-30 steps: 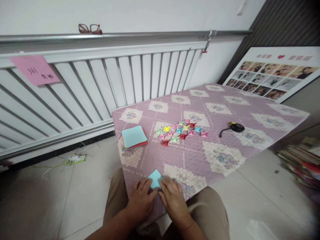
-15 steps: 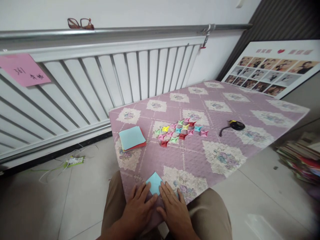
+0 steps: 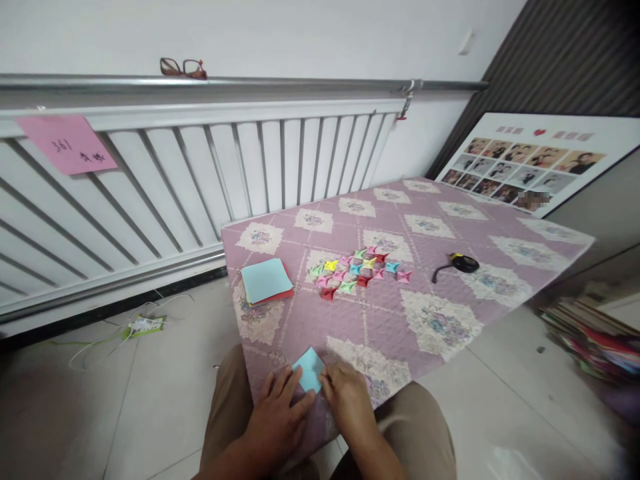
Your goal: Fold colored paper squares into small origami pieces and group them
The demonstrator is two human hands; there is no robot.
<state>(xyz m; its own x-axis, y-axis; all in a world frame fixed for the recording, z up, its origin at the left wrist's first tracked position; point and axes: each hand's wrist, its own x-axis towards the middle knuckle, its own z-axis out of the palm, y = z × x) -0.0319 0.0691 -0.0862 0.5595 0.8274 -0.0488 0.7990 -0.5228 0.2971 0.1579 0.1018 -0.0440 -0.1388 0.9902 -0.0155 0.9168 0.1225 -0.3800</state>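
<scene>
A light-blue square of origami paper [image 3: 309,368] lies turned like a diamond at the near corner of the cloth-covered table. My left hand [image 3: 281,408] is spread flat, its fingertips resting on the paper's left edge. At the right corner of the sheet, the curled fingers of my right hand [image 3: 347,397] pinch the edge; the fingertips are partly hidden. Beyond the hands sits a group of small folded paper stars [image 3: 356,269] in pink, red, green, yellow and blue. A stack of coloured paper [image 3: 267,280], blue on top, lies to the left.
A purple flowered tablecloth [image 3: 320,327] covers the table. A black tape measure [image 3: 465,264] lies on its right part. Behind stands a white radiator [image 3: 280,160] with glasses [image 3: 183,68] on the pipe above. A photo board [image 3: 530,163] leans at the far right; a power strip [image 3: 145,325] is on the floor.
My right hand has gone from lying flat on the paper to pinching its right corner with curled fingers. My left hand stays put. The camera view has shifted slightly.
</scene>
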